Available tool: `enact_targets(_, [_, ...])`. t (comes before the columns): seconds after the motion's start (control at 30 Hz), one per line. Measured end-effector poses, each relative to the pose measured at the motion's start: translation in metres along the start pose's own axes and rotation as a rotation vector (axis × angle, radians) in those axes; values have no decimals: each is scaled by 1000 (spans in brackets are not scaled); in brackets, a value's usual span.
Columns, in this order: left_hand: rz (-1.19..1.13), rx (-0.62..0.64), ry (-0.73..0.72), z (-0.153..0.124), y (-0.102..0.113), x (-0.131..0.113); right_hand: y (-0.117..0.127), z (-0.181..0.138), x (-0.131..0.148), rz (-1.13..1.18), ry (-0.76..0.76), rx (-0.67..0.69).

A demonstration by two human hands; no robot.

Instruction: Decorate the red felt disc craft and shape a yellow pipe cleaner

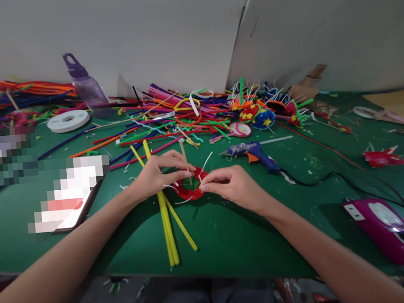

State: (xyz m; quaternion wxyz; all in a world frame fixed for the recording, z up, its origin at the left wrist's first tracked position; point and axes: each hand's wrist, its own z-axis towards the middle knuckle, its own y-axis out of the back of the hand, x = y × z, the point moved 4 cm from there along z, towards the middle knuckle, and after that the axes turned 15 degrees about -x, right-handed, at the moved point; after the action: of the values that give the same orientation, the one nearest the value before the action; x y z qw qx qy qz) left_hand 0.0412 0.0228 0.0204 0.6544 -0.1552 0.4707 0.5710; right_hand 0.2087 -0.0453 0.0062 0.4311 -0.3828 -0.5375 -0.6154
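Observation:
A small red disc with a green centre [191, 186] lies on the green table [230, 234], and a thin wooden stick [185, 160] stands up from its middle. My left hand [158, 174] is closed around the disc's left side and the foot of the stick. My right hand [231, 184] pinches a thin white strip at the disc's right edge. Two or three long yellow sticks [165, 220] lie under my left hand, running toward the table's near edge.
A blue glue gun [255, 152] lies just behind the disc, its black cord running right to a purple power strip [389, 229]. A heap of coloured pipe cleaners [171, 121], finished flower pieces [258, 113], a purple bottle [88, 88], a white spool [68, 121] and a phone [75, 205] lie around.

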Motion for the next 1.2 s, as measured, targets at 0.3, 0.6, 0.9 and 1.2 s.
enact_targets(0.3, [9, 2, 17, 0, 0, 0, 0, -1, 0, -32, -37, 21])
enact_targets(0.6, [-24, 4, 5, -1, 1, -1, 3, 0, 4, 23, -60, 28])
enact_targets(0.9, [55, -20, -110, 2, 8, -7, 21, 3, 8, 171, -18, -288])
enact_targets(1.2, [133, -70, -74, 3, 15, -13, 21, 2, 10, 176, -13, -305])
